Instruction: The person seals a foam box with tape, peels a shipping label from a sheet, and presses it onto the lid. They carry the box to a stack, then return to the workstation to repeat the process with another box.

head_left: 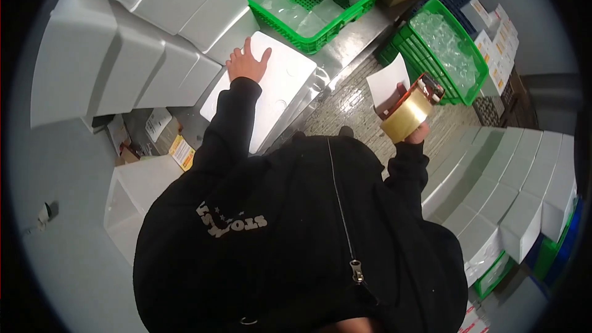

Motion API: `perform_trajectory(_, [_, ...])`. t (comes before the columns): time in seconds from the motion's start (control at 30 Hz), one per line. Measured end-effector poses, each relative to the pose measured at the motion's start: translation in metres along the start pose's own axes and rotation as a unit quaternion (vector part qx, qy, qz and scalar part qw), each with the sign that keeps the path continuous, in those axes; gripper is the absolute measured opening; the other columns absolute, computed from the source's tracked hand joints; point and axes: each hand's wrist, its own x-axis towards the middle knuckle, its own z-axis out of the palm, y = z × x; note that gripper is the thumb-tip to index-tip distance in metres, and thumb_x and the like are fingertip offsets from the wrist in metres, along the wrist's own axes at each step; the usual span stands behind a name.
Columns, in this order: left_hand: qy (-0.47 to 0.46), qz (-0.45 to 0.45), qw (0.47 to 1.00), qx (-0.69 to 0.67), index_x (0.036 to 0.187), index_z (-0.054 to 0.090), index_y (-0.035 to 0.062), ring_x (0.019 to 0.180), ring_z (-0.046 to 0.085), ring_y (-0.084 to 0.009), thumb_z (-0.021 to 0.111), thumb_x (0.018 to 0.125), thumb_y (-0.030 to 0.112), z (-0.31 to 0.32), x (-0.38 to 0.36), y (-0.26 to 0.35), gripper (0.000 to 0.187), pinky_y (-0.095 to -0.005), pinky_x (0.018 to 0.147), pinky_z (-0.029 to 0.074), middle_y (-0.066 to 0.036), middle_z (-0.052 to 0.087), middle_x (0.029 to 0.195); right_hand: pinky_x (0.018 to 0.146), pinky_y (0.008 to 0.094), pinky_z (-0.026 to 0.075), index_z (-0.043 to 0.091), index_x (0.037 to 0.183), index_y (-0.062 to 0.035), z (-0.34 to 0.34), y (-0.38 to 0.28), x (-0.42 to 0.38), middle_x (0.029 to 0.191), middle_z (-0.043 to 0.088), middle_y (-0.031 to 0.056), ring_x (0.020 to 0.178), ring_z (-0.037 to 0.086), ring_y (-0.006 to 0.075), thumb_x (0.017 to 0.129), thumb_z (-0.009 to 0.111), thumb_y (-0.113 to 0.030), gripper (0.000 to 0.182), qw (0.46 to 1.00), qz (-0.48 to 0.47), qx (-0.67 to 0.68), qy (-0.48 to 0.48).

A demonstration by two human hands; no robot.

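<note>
Right grip (417,134) is wrapped round a tape dispenser (407,116), fingers mostly hidden tbh. Left grip (248,65) is spread open on the white foam lid (283,83) at left, partly covered by a black sleeve (231,111).

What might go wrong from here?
The right hand has both the tape dispenser and the paper, so the paper might crease, slip away or catch on the tape.

The left hand is spread near one end of the white lid; pressing hard there might shift or tip it.

The floor shines as if wet, so a foot could slip, though the picture cannot confirm water.
</note>
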Motion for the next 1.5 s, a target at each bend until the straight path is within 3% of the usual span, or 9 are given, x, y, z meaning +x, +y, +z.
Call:
perform_trajectory(0.1, [0.000, 0.046, 0.998, -0.048, 0.139, 0.047, 0.0106, 0.097, 0.062, -0.0372, 0.050, 0.086, 0.068, -0.002, 0.003, -0.020, 0.078, -0.0481, 0.086, 0.047, -0.020, 0.063, 0.104, 0.095, 0.0399, 0.049, 0.033, 0.148, -0.0036, 0.014, 0.001, -0.006, 0.145, 0.045, 0.0151, 0.112, 0.058, 0.0273, 0.078, 0.046, -0.010, 0.071, 1.000, -0.006, 0.001, 0.018])
perform_trajectory(0.17, [-0.029, 0.019, 0.998, -0.060, 0.132, 0.052, 0.0081, 0.092, 0.064, -0.0395, 0.049, 0.087, 0.068, -0.009, -0.005, -0.034, 0.075, -0.0494, 0.082, 0.049, -0.022, 0.065, 0.099, 0.094, 0.0387, 0.049, 0.033, 0.146, 0.0010, 0.003, -0.001, -0.004, 0.137, 0.050, 0.0156, 0.109, 0.059, 0.0279, 0.076, 0.045, -0.009, 0.072, 0.989, 0.031, 0.089, -0.111])
perform_trajectory(0.37, [-0.022, -0.107, 0.994, -0.017, 0.099, 0.065, 0.0024, 0.086, 0.066, -0.0420, 0.045, 0.090, 0.065, -0.010, -0.016, -0.039, 0.066, -0.0516, 0.079, 0.051, -0.025, 0.068, 0.088, 0.095, 0.0398, 0.050, 0.040, 0.139, 0.0068, -0.001, 0.008, -0.001, 0.124, 0.058, 0.0171, 0.108, 0.061, 0.0308, 0.072, 0.047, -0.008, 0.069, 0.998, 0.063, 0.016, -0.009])
perform_trajectory(0.53, [0.001, -0.152, 0.988, -0.026, 0.101, 0.064, 0.0026, 0.088, 0.066, -0.0427, 0.041, 0.093, 0.062, -0.002, -0.043, -0.035, 0.064, -0.0514, 0.079, 0.050, -0.024, 0.068, 0.089, 0.096, 0.0416, 0.050, 0.044, 0.134, 0.0057, 0.031, 0.055, 0.048, 0.121, 0.058, 0.0168, 0.109, 0.061, 0.0299, 0.074, 0.047, -0.005, 0.062, 0.981, 0.181, 0.004, -0.066])
perform_trajectory(0.73, [-0.012, -0.172, 0.984, -0.053, 0.102, 0.061, 0.0031, 0.085, 0.065, -0.0424, 0.043, 0.095, 0.053, -0.009, -0.057, -0.038, 0.054, -0.0517, 0.077, 0.050, -0.024, 0.067, 0.087, 0.100, 0.0461, 0.048, 0.048, 0.125, 0.0034, 0.113, 0.188, 0.141, 0.116, 0.059, 0.0162, 0.109, 0.060, 0.0321, 0.068, 0.046, 0.003, 0.058, 0.954, 0.251, 0.098, -0.134])
perform_trajectory(0.93, [0.142, -0.182, 0.965, -0.124, 0.116, 0.056, 0.0051, 0.116, 0.055, -0.0372, 0.058, 0.091, 0.036, -0.009, -0.091, -0.066, 0.040, -0.0501, 0.094, 0.043, -0.024, 0.057, 0.124, 0.106, 0.0473, 0.044, 0.047, 0.128, 0.0034, 0.103, 0.256, 0.166, 0.122, 0.057, 0.0170, 0.116, 0.057, 0.0342, 0.066, 0.044, 0.005, 0.062, 0.934, 0.299, 0.146, -0.132])
perform_trajectory(1.03, [0.221, -0.177, 0.958, 0.039, 0.135, 0.048, 0.0095, 0.134, 0.035, -0.0411, 0.062, 0.089, 0.038, -0.072, -0.145, -0.048, 0.056, -0.0516, 0.104, 0.035, -0.022, 0.041, 0.142, 0.107, 0.0469, 0.043, 0.046, 0.128, 0.0039, 0.104, 0.247, 0.164, 0.122, 0.057, 0.0172, 0.117, 0.056, 0.0345, 0.067, 0.042, 0.006, 0.062, 0.931, 0.300, 0.158, -0.132])
perform_trajectory(1.23, [0.060, -0.219, 0.974, -0.006, 0.141, 0.042, 0.0102, 0.124, 0.041, -0.0401, 0.061, 0.089, 0.044, -0.024, -0.181, -0.049, 0.065, -0.0503, 0.100, 0.038, -0.022, 0.047, 0.129, 0.106, 0.0466, 0.044, 0.047, 0.127, 0.0033, 0.095, 0.250, 0.162, 0.121, 0.057, 0.0169, 0.117, 0.056, 0.0331, 0.066, 0.041, 0.008, 0.061, 0.932, 0.305, 0.149, -0.131])
perform_trajectory(1.5, [0.069, -0.240, 0.968, 0.024, 0.129, 0.054, 0.0069, 0.108, 0.053, -0.0345, 0.060, 0.087, 0.053, -0.023, -0.171, -0.054, 0.062, -0.0473, 0.089, 0.042, -0.019, 0.058, 0.112, 0.105, 0.0461, 0.046, 0.047, 0.125, 0.0049, 0.103, 0.246, 0.168, 0.119, 0.058, 0.0181, 0.113, 0.058, 0.0339, 0.066, 0.041, 0.008, 0.059, 0.919, 0.333, 0.140, -0.159])
